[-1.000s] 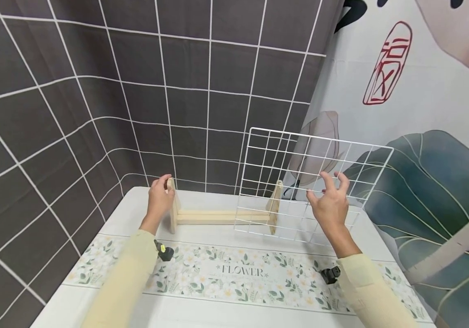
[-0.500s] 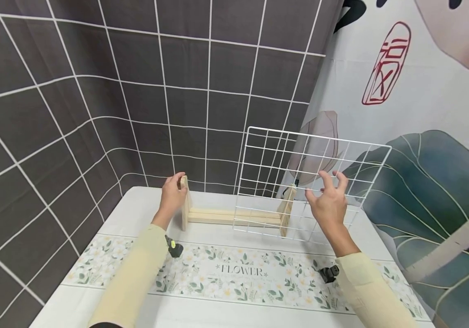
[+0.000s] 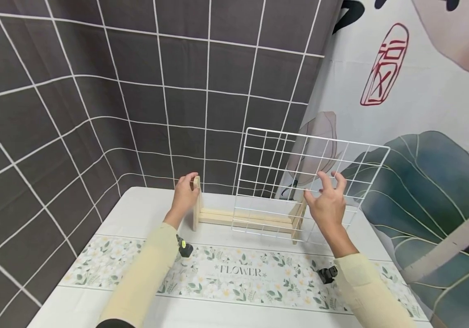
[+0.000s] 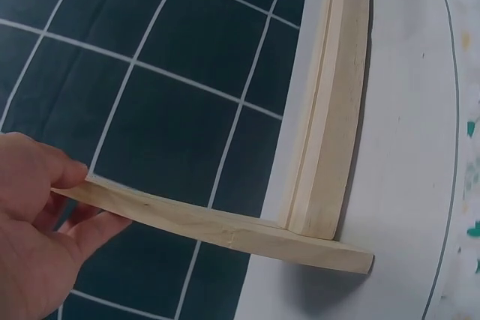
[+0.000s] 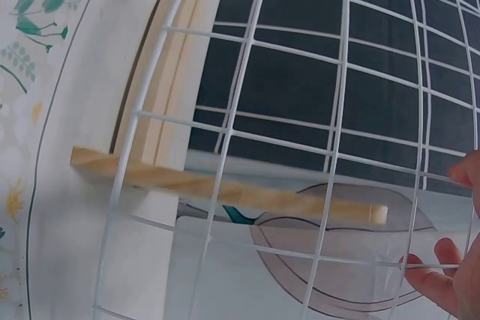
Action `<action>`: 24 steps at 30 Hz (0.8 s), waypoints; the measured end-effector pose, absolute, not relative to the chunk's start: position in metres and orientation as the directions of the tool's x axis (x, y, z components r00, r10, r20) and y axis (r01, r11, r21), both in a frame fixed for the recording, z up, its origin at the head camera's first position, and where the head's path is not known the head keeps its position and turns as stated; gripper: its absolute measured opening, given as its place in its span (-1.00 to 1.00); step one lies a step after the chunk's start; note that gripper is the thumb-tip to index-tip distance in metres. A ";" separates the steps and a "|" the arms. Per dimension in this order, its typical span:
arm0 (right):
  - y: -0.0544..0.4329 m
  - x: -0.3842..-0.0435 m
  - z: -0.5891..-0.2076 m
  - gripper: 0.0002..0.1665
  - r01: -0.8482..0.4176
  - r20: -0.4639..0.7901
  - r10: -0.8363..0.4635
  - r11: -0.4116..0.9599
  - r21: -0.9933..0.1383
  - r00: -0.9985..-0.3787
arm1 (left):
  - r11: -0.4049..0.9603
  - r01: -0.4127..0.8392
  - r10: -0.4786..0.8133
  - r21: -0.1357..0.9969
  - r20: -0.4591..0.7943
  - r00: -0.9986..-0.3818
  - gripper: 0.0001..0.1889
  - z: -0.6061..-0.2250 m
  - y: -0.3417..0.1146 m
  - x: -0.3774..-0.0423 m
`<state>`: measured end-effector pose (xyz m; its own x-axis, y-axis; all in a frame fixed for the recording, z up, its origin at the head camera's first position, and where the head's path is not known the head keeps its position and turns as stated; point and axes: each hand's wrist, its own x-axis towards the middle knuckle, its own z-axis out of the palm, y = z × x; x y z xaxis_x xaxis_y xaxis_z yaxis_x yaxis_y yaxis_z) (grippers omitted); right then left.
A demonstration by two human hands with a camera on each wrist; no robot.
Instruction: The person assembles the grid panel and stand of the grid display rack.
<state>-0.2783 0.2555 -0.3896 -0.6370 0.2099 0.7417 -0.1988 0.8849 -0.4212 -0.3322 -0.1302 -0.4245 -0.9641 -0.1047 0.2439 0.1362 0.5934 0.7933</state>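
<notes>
A pale wooden stand [image 3: 242, 218], two upright end boards joined by a low crossbar, is on the white table. My left hand [image 3: 184, 195] pinches the top of its left end board [image 4: 232, 234] between thumb and fingers. My right hand [image 3: 329, 207] grips the wires of a white wire grid panel [image 3: 275, 159], thumb and fingers hooked through it. The panel is held up, tilted, in front of the right part of the stand. Through its wires the right end board [image 5: 225, 189] shows in the right wrist view, apart from my right fingertips [image 5: 427, 279].
The white table [image 3: 144, 209] carries a floral runner [image 3: 238, 278] printed FLOWER along its front. A dark gridded curtain [image 3: 185, 109] hangs behind and to the left. At the right hangs a pale cloth [image 3: 353, 91] with leaf prints.
My left hand has moved right, taking the wooden stand with it, so its right end now sits farther behind the wire panel. My right hand and the panel have hardly moved.
</notes>
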 end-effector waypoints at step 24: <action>0.252 -0.278 -0.380 -0.32 -0.223 0.758 0.203 0.880 -0.419 -0.620 | 0.585 0.172 -0.111 0.793 0.289 -0.951 -0.48 -0.427 -0.113 -0.323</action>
<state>-0.2779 0.2523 -0.3799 -0.6200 0.2035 0.7578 -0.2234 0.8800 -0.4191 -0.3234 -0.1131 -0.4271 -0.9509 -0.1113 0.2889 0.1724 0.5848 0.7926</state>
